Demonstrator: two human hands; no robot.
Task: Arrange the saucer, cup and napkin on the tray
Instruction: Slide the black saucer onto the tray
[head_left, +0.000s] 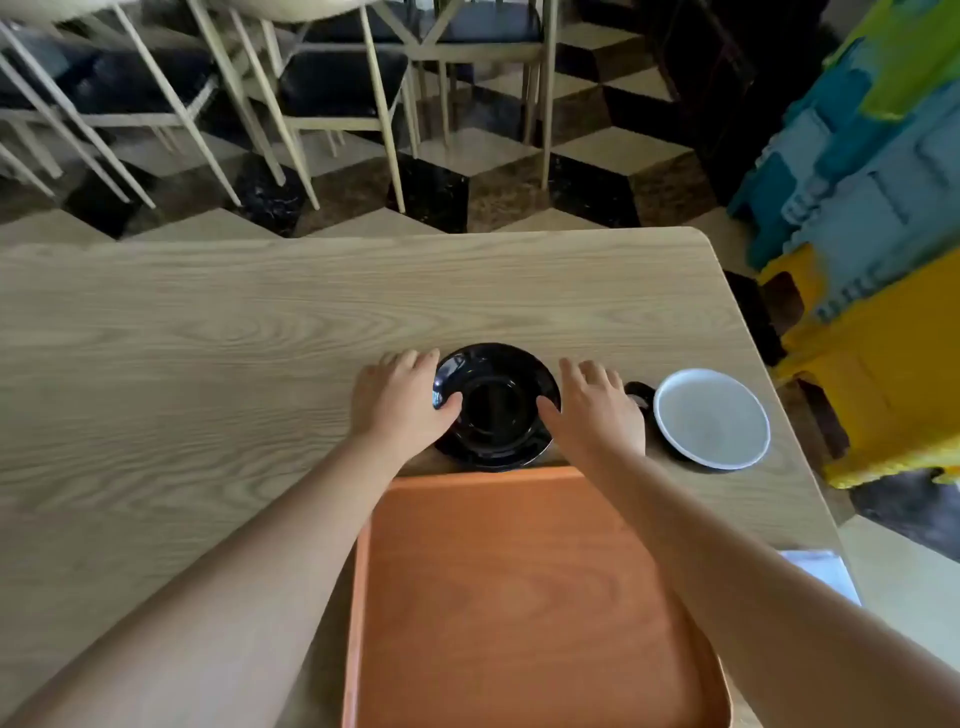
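A glossy black saucer (494, 410) lies on the wooden table just beyond the far edge of an orange tray (519, 597). My left hand (400, 405) grips the saucer's left rim, thumb on top. On the opposite rim, my right hand (597, 410) holds it the same way. Nothing stands on the tray. To the right of my right hand sits a cup (711, 418) with a white inside and a black handle pointing left. A pale napkin (823, 571) lies at the table's right edge, partly hidden behind my right forearm.
The table (208, 338) stretches wide to the left and far side. Its right edge is close to the cup. Chairs (332, 93) stand beyond the table on a checkered floor, and blue and yellow plastic crates (883, 260) are stacked at the right.
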